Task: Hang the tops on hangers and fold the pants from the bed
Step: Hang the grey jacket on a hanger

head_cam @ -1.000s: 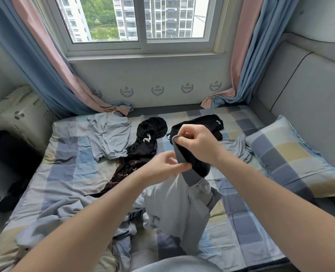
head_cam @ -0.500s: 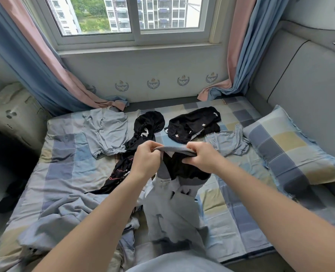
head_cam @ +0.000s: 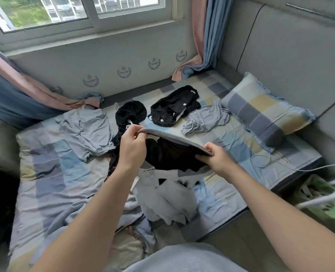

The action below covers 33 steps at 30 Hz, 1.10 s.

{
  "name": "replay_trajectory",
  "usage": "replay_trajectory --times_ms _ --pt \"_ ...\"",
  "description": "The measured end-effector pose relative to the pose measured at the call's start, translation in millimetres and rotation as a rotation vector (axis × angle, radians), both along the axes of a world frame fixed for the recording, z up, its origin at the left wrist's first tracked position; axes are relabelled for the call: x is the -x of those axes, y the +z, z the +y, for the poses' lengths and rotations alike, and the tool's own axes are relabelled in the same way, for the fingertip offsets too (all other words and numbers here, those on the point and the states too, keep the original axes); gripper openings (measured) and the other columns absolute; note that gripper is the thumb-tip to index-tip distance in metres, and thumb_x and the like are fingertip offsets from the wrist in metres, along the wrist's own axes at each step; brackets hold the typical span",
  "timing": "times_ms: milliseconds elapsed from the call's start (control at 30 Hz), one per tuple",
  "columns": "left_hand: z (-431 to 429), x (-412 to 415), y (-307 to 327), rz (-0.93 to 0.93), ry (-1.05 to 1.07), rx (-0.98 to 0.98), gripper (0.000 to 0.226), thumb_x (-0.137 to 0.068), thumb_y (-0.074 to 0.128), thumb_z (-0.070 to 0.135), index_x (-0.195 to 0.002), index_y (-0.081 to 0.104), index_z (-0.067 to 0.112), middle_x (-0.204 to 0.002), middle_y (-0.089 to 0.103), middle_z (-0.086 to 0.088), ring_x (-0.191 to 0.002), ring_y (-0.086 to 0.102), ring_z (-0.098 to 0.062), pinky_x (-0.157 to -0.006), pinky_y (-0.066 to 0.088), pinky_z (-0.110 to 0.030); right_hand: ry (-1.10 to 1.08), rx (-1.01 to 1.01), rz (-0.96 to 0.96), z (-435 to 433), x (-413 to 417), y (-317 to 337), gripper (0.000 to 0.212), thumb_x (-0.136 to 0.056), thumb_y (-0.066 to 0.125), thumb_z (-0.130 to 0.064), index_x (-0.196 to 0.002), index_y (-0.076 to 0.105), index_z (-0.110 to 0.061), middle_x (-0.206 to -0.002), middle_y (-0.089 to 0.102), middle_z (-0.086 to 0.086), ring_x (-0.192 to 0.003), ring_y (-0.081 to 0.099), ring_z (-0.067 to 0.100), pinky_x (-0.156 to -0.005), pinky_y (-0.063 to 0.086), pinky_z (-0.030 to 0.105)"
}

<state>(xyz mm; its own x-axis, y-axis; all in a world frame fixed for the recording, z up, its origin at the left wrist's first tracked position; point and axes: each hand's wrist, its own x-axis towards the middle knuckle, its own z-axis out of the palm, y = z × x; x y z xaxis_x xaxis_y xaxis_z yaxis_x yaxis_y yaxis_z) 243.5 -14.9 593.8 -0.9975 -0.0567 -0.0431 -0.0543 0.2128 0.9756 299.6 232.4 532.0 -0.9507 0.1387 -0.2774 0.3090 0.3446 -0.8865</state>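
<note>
I hold a pair of grey pants point(head_cam: 166, 197) with a black lining above the checked bed point(head_cam: 51, 173). My left hand point(head_cam: 132, 148) pinches one end of the ribbed waistband point(head_cam: 174, 137); my right hand point(head_cam: 216, 160) grips the other end, stretching it flat. The legs hang down crumpled onto the sheet. Farther back lie a light blue top point(head_cam: 88, 132), a black garment with a white drawstring point(head_cam: 130, 116), a black garment with small white crosses point(head_cam: 174, 108) and a crumpled light blue garment point(head_cam: 205, 119).
A checked pillow point(head_cam: 264, 112) lies at the right against the grey padded headboard point(head_cam: 292, 55). A rumpled sheet point(head_cam: 80, 213) bunches at the bed's near edge. A white cable point(head_cam: 260, 160) trails over the right side. Curtains point(head_cam: 203, 36) hang at both window corners.
My hands moved apart along the waistband, from bunched together to spread wide, stretching it open. The view tilted down and to the right.
</note>
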Motion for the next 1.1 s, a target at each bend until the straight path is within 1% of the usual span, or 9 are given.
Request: replay_trajectory --times_ms 100,233,333,533,700,833,933,1033,1100 --pt "-18 -4 7 0.005 -0.113 0.000 0.022 -0.095 0.053 0.017 -0.076 0.063 0.023 -0.068 0.054 -0.001 -0.063 0.047 -0.017 -0.059 0.038 -0.033 -0.128 0.313 0.044 -23 -45 23 0.027 -0.086 0.078 -0.023 -0.082 0.054 -0.011 -0.062 0.059 -0.001 -0.053 0.057 0.012 -0.048 0.043 0.020" --pt "-30 -18 5 -0.049 -0.286 -0.004 0.023 -0.098 0.053 0.017 -0.080 0.065 0.023 -0.075 0.061 -0.003 -0.072 0.056 -0.020 -0.069 0.044 -0.037 -0.322 0.443 0.139 -50 -104 52 0.018 -0.083 0.070 -0.032 -0.083 0.068 -0.014 -0.079 0.061 0.014 -0.074 0.061 0.028 -0.067 0.046 0.032" --pt "-23 -38 3 -0.111 -0.521 -0.009 0.016 -0.098 0.058 0.023 -0.083 0.064 0.020 -0.076 0.063 -0.005 -0.069 0.060 -0.016 -0.066 0.046 -0.030 -0.555 0.464 0.229 -63 -147 70 0.015 -0.081 0.063 -0.025 -0.073 0.076 -0.027 -0.073 0.073 0.000 -0.070 0.072 0.016 -0.057 0.052 0.020" --pt "23 -94 13 -0.020 -1.115 0.250 0.008 -0.087 0.077 0.023 -0.080 0.075 0.024 -0.074 0.073 -0.005 -0.069 0.070 -0.019 -0.068 0.055 -0.035 -0.755 0.176 0.255 -67 -241 120 0.014 -0.075 0.062 -0.025 -0.065 0.072 -0.026 -0.060 0.064 -0.007 -0.059 0.062 0.009 -0.052 0.044 0.016" --pt "82 -146 25 0.247 -1.312 0.515 0.020 -0.092 0.071 0.028 -0.078 0.068 0.013 -0.062 0.059 -0.003 -0.057 0.052 -0.018 -0.049 0.037 -0.025 -0.902 -0.174 0.204 -59 -338 156 0.013 -0.068 0.063 -0.013 -0.074 0.067 -0.023 -0.073 0.057 0.000 -0.070 0.048 0.010 -0.066 0.035 0.027" --pt "133 -205 33 0.367 -1.368 0.491 0.022 -0.093 0.067 0.024 -0.074 0.058 0.024 -0.066 0.059 0.001 -0.061 0.054 -0.018 -0.053 0.038 -0.028 -0.974 -0.446 0.040 -51 -423 164 0.038 -0.079 0.057 0.011 -0.098 0.064 -0.021 -0.078 0.062 -0.010 -0.052 0.048 -0.001 -0.053 0.038 0.015" --pt "170 -260 37 0.358 -1.413 0.410 0.018 -0.089 0.061 0.012 -0.078 0.055 0.024 -0.071 0.059 0.001 -0.063 0.053 -0.021 -0.056 0.041 -0.032 -1.077 -0.623 -0.223 -42 -489 149 0.044 -0.081 0.054 0.008 -0.101 0.057 -0.031 -0.088 0.052 -0.006 -0.064 0.051 0.012 -0.057 0.041 0.030" --pt "201 -322 43 0.384 -1.478 0.384 0.022 -0.082 0.049 0.001 -0.087 0.055 0.022 -0.075 0.057 0.003 -0.069 0.054 -0.018 -0.054 0.043 -0.031 -1.235 -0.829 -0.355 -28 -556 124 0.033 -0.080 0.056 0.005 -0.091 0.059 -0.026 -0.092 0.047 -0.002 -0.079 0.052 0.022 -0.069 0.042 0.034" --pt "220 -364 49 0.272 -1.542 0.279 0.025 -0.083 0.046 -0.002 -0.087 0.055 0.021 -0.083 0.061 -0.004 -0.077 0.060 -0.028 -0.058 0.056 -0.043 -1.365 -0.896 -0.426 -17 -599 107 0.018 -0.083 0.062 -0.003 -0.088 0.062 -0.020 -0.096 0.047 0.003 -0.081 0.052 0.027 -0.074 0.048 0.038"
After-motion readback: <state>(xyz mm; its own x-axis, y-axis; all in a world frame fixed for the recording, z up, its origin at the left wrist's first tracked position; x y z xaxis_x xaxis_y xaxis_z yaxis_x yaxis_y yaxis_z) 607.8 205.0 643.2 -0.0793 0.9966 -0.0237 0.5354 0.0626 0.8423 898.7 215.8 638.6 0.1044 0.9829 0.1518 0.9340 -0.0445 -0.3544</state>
